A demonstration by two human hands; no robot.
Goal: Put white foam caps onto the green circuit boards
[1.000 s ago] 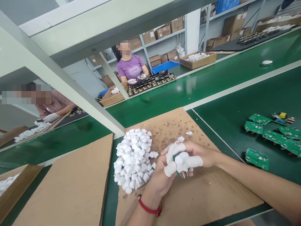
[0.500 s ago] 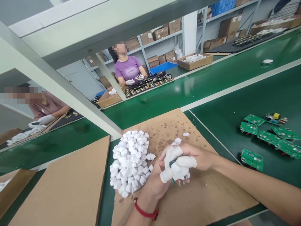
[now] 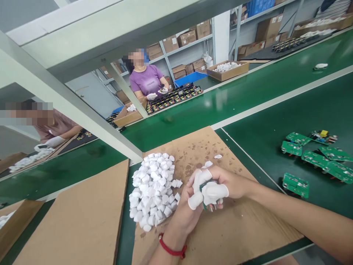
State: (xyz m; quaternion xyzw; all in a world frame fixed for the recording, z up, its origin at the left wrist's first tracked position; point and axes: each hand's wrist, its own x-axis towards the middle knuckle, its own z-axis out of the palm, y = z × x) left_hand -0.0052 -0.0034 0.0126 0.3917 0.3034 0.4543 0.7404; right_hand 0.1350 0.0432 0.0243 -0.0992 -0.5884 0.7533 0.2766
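My left hand [image 3: 190, 206] and my right hand [image 3: 224, 180] meet over the cardboard sheet [image 3: 220, 239], both closed on a small green circuit board [image 3: 204, 185]. White finger covers sit on several fingertips and thumbs. Some white material seems pressed against the board under my right thumb, but the fingers hide most of it. Small component parts poke out below the board. Left of my hands lies a heap of small white pieces [image 3: 153, 187]. A few loose white scraps [image 3: 218, 156] lie just beyond my hands.
Several green circuit boards [image 3: 314, 160] lie on the green bench at right. A second cardboard sheet [image 3: 74, 213] is at left. A slanting metal post [image 3: 91, 106] stands in front. Two co-workers sit across the belt [image 3: 176, 125], beside boxes of white pieces [image 3: 228, 70].
My right thumb has shifted slightly down and left over the circuit board. A white item on the far belt has moved a little to the right.
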